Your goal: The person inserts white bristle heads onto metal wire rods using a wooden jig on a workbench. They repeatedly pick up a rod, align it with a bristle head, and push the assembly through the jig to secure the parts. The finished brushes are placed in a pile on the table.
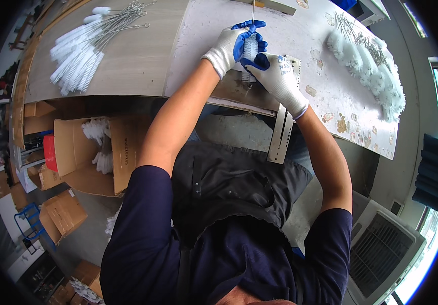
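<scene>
A white-bristled bottle brush [250, 47] stands lengthwise between my hands at the table's near edge, its wire stem pointing away from me. My left hand [236, 44], in a white glove with blue-coated fingers, wraps round its upper part. On the right side, my right hand [273, 73], gloved alike, closes its thumb and fingers on the lower bristles. The brush's lower end shows below my fingers, over a metal plate [229, 90] at the edge. Beside my right wrist, a slotted, perforated metal strip [281, 133] slants down past the table edge.
Several finished-looking white brushes [79, 61] lie on the left table with wire stems fanned out. More fluffy white brushes [368, 66] are heaped at the right. An open cardboard box [125, 155] holding white brushes stands below left. A grey vented machine [384, 249] is at lower right.
</scene>
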A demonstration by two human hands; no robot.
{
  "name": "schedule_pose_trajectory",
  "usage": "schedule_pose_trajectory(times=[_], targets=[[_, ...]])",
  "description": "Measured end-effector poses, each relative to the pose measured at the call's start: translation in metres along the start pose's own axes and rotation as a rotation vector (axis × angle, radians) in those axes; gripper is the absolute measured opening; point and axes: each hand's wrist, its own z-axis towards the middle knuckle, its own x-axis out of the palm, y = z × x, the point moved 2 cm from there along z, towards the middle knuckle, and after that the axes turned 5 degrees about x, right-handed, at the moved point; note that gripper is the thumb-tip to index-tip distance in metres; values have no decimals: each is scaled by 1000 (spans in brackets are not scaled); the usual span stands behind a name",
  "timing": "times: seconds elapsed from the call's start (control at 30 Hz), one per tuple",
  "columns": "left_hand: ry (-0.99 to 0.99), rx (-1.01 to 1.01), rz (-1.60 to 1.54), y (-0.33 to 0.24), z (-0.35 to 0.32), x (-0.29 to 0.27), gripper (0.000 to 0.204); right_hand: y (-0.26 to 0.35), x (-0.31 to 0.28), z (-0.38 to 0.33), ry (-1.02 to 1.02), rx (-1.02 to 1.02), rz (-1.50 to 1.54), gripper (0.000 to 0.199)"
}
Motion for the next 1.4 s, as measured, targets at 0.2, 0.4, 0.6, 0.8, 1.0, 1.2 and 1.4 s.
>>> schedule_pose_trajectory(times=[0.2, 0.4, 0.6, 0.8, 1.0, 1.2, 1.4], targets=[[37, -32, 21, 1, -1, 1, 37, -4, -26, -27, -258, -416, -106, 30], [24, -39, 52, -6, -5, 7, 35, -3, -38, -36, 72, -618, -428, 74], [-51, -88, 20, -5, -6, 12, 35, -10, -15, -10, 106, -885, -620, 68], [-104, -109, 73, -4, -2, 20, 32, -6, -7, -1, 70, -1059, -765, 31], [-114, -258, 304, 2, 9, 52, 23, -15, -1, -2, 130, -998, -690, 21], [-220, -47, 625, -4, -22, 55, 23, 2, -5, -11, 203, -802, -722, 20], [-345, 276, 690, -19, -130, 53, 25, 13, -3, -34, 246, -481, -723, 22]])
